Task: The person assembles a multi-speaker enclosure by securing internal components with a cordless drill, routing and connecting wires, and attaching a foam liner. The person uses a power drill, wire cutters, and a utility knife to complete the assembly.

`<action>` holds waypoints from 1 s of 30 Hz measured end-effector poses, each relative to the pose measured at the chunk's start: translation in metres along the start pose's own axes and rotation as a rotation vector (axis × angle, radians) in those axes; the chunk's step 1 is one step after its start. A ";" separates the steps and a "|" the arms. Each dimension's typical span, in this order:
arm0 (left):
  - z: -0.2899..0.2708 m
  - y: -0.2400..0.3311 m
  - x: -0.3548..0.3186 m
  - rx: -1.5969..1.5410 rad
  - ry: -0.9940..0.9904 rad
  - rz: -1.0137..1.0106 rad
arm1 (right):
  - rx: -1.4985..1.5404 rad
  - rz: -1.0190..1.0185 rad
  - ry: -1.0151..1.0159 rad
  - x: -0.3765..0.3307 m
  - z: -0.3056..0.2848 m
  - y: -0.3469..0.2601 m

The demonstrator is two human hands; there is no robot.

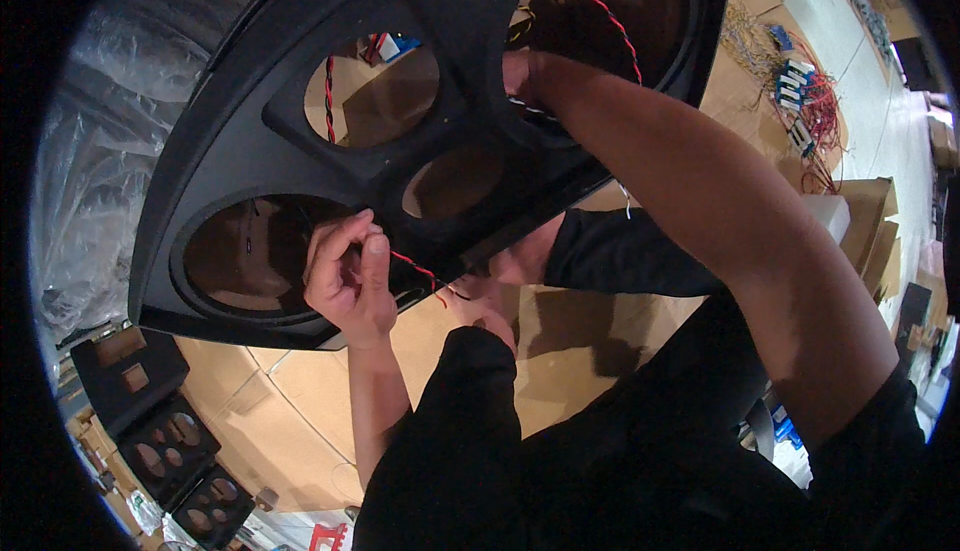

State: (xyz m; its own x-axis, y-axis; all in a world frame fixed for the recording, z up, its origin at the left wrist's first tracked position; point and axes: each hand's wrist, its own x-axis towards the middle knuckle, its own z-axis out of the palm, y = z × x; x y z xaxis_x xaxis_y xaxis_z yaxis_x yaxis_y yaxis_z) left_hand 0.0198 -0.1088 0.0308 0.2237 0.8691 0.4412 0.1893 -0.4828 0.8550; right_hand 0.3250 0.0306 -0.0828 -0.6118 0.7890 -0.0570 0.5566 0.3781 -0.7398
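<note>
A large black speaker cabinet (340, 171) with several round cutouts leans across the upper part of the view. At its lower left cutout, my left hand (350, 276) is closed in a pinch on a red and black twisted wire (415, 265), whose end hangs toward my feet. My right hand (527, 76) reaches into the upper right cutout; its fingers are mostly hidden inside. Another stretch of twisted red and black cable (612, 23) curves within that same cutout. Through the upper middle cutout, a blue and white connector (395, 47) shows.
Clear plastic wrap (110, 151) lies on the left. Smaller black speaker boxes (165, 451) line the lower left. Bundled wires with connectors (800, 91) lie at the far right by a cardboard box (865, 231). My bare feet (485, 306) rest on cardboard (270, 421) below the cabinet.
</note>
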 end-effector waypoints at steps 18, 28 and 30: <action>0.002 -0.002 -0.001 -0.006 0.046 0.014 | 0.095 0.320 0.120 0.021 0.015 0.003; 0.002 -0.004 0.000 0.004 0.073 0.035 | 0.115 0.362 0.034 0.013 0.004 -0.007; 0.003 -0.007 0.000 0.000 0.076 0.050 | 0.116 0.372 0.022 0.012 0.004 -0.006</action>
State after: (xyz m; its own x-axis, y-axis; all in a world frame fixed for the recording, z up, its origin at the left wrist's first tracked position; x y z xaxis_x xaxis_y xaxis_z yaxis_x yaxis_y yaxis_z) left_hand 0.0216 -0.1055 0.0238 0.1593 0.8497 0.5027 0.1793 -0.5256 0.8316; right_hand 0.3117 0.0356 -0.0816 -0.3671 0.8726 -0.3223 0.6700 0.0077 -0.7423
